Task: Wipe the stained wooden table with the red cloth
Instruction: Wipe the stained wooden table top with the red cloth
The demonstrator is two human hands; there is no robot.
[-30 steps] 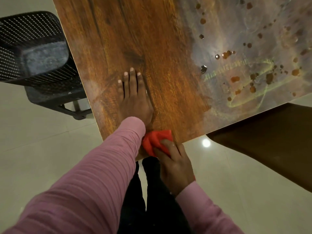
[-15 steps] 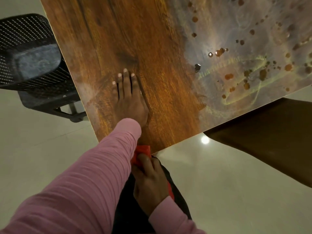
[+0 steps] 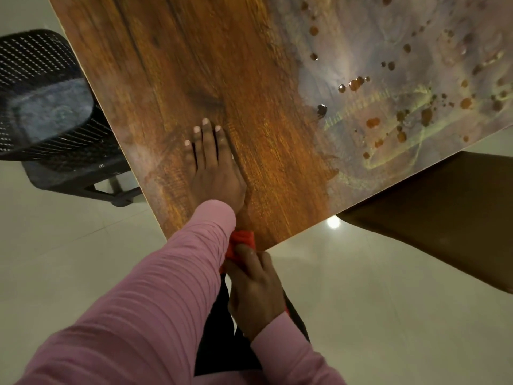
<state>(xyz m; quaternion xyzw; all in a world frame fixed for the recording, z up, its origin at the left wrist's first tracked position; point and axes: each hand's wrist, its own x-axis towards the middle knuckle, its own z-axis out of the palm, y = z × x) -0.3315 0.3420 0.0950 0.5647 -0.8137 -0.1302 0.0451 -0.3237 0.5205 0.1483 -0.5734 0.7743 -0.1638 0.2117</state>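
Head view: my right hand (image 3: pixel 254 287) is clenched on the red cloth (image 3: pixel 241 243), bunched at the near corner of the wooden table (image 3: pixel 194 65), so it has no clear long axis. My left hand (image 3: pixel 213 165) lies flat, fingers together, near that corner. The stains (image 3: pixel 388 115) spread along the table's right edge, far-right of the cloth; the right hand is nearer.

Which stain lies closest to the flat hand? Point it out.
The dark, nearly black blob, alone at the stained patch's left edge, nearest the left hand. The other spots are orange-brown and farther right.
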